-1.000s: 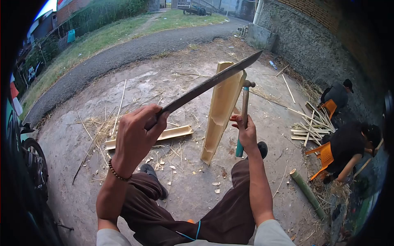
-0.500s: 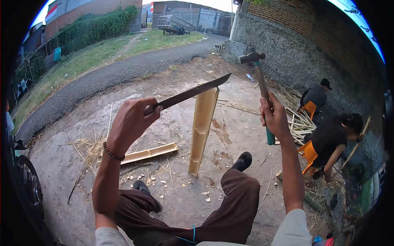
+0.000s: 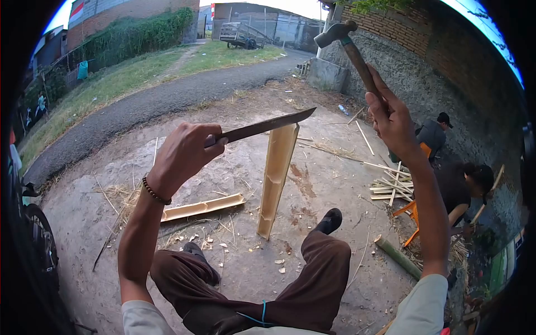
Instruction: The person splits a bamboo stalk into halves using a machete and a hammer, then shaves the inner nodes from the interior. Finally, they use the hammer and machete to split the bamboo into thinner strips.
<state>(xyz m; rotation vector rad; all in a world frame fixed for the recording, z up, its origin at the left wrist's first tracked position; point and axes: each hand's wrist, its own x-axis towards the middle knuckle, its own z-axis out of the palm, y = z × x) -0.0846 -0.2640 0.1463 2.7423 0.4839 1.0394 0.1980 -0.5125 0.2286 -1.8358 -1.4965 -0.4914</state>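
Note:
My left hand (image 3: 187, 152) grips the handle of a long machete (image 3: 265, 124), whose blade lies across the top end of a split bamboo half (image 3: 277, 177) standing upright on the concrete. My right hand (image 3: 393, 117) is raised high and holds a hammer (image 3: 346, 44) by its brown handle, the metal head up above the blade's tip. My knees and dark trousers fill the bottom of the view, with one shoe (image 3: 329, 220) beside the foot of the bamboo.
Another split bamboo half (image 3: 202, 207) lies on the ground at left among chips and straw. A green bamboo pole (image 3: 397, 256) lies at right. Two people sit by the wall with orange chairs (image 3: 411, 211) and a pile of bamboo strips (image 3: 391, 187). A motorbike wheel (image 3: 40, 245) is at far left.
My right hand has lifted the hammer from beside the bamboo to high above the blade. The machete has settled flatter onto the bamboo's top end.

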